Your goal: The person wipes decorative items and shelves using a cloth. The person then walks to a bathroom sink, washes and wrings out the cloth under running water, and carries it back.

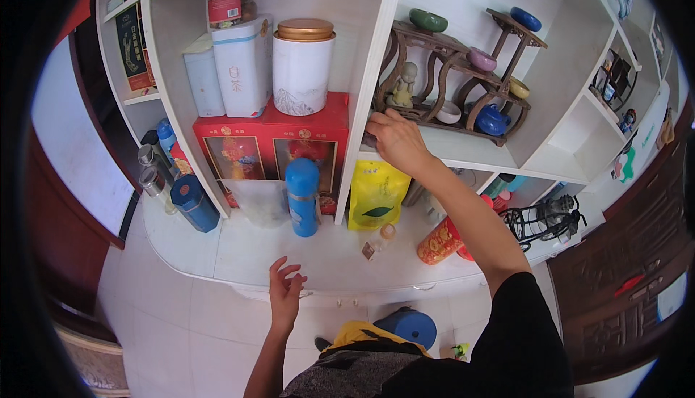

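Note:
My right hand (399, 140) reaches up to the shelf at the left end of a dark wooden display stand (453, 50). Its fingertips bend down by the white upright and hide what they touch; a small dark patch shows beside them. The stand carries small glazed bowls, among them a green bowl (429, 20), a blue teapot (492, 120) and a little monk figurine (403, 85). Below this hand stands a yellow pouch (378, 196). My left hand (285, 292) hovers before the cabinet counter's front edge, fingers loosely spread and nothing in them.
On the counter (255, 257) are a blue thermos flask (302, 197), a small clear bottle (385, 235), a red patterned canister (438, 243) and a dark blue box (194, 204). Red gift boxes (271, 121) support white tea tins (302, 75). A blue round stool (410, 327) sits on the floor.

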{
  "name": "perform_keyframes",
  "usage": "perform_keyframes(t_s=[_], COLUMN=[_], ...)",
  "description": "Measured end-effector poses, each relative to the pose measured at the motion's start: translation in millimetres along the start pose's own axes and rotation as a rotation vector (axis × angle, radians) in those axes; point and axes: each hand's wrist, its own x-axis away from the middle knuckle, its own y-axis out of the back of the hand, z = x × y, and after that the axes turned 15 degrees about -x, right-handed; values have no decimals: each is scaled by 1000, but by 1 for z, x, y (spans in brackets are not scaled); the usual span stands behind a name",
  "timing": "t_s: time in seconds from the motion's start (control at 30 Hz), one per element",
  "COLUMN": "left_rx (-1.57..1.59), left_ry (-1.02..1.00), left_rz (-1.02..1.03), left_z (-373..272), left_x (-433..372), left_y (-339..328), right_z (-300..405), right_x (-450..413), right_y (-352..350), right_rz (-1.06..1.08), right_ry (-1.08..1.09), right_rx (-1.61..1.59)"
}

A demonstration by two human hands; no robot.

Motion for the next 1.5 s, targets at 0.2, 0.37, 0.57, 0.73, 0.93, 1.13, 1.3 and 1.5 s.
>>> perform_keyframes(t_s=[0.2,0.37,0.57,0.73,0.93,1.13,1.3,1.5], left_rx=[-11,-32,-32,-7,33,136,311,-56], left_ry=[5,-6,7,22,8,-28,52,160], left_rz=[45,4,-84,-121,-56,42,6,-233], left_z=[10,1,-6,-1,-1,-6,11,36], left_x=[-2,-4,-2,6,-1,7,46,113], left_y=[-3,-9,-14,-13,17,90,190,362], right_z=[44,94,55,43,75,187,296,287], right_x=[29,86,46,23,47,37,-14,-88], right_y=[24,-5,10,-8,7,-77,-170,-158], right_rz=[227,109,-336,-161,112,206,290,-500], right_ry=[226,223,-287,-235,-33,-397,-492,-531], right_rx=[-150,-314,-97,-37,-630,-1495,-1710,-1101])
